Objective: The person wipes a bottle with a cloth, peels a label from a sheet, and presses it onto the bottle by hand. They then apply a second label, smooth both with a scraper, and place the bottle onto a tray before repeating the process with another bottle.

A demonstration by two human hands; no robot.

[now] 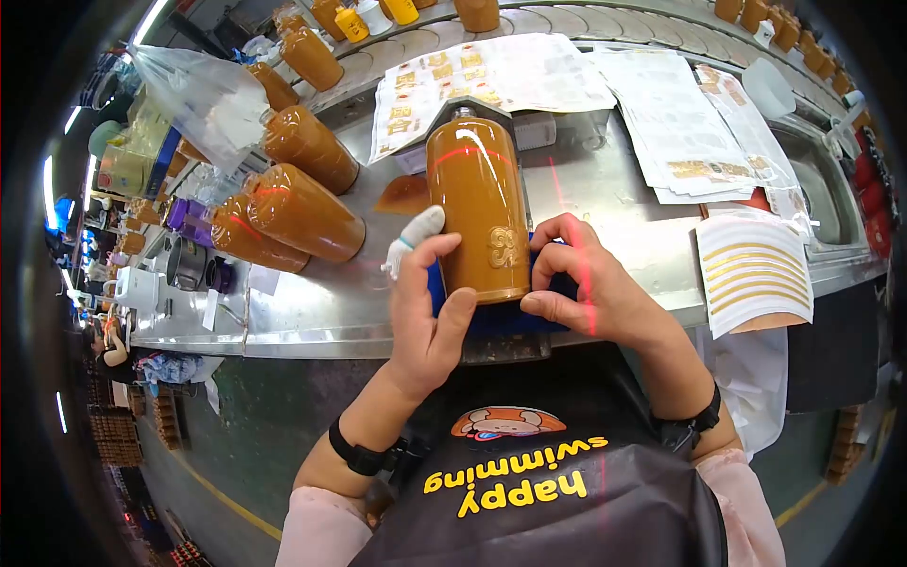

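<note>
A glossy caramel-brown bottle lies on a blue-sided rest on the metal bench, neck pointing away from me. A gold emblem sits on its surface near the base. My left hand is at the bottle's left side, fingers against it and thumb by the base; a white finger cover is on one fingertip. On the other side, my right hand has its fingers curled against the bottle's lower right, thumb close to the base edge. A red laser line crosses the bottle and my right hand.
Several similar brown bottles lie to the left, near a clear plastic bag. Sheets with gold decals lie behind the bottle; more paper sheets are at the right. A card with curved gold strips overhangs the front edge, near a sink.
</note>
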